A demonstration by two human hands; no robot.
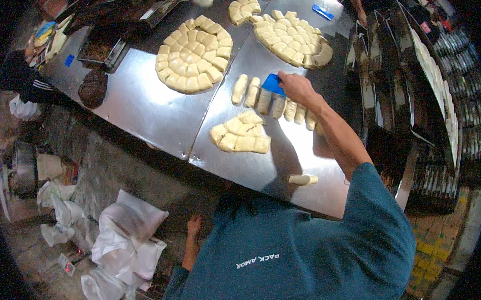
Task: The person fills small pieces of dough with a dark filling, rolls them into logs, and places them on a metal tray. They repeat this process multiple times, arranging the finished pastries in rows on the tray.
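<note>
My right hand (299,90) is closed on a blue dough scraper (273,84), held over a row of short dough rolls on the metal table (146,105). Two rolls just below the scraper lie in shade; a pale dough roll (239,89) marks the row's left end. Nearer me sits a small cluster of cut dough pieces (241,133). One single dough roll (303,179) lies apart by the near edge. Down beside my body, off the table, hangs my left hand (194,225), its fingers curled and no object visible in it.
Two large rounds of cut dough (193,54) (293,39) lie farther back. Stacked dark baking tins (383,76) line the right side. A dark tray (102,50) and a brown lump (93,89) are at left, near another person's striped sleeve (44,85). White bags (124,241) stand below left.
</note>
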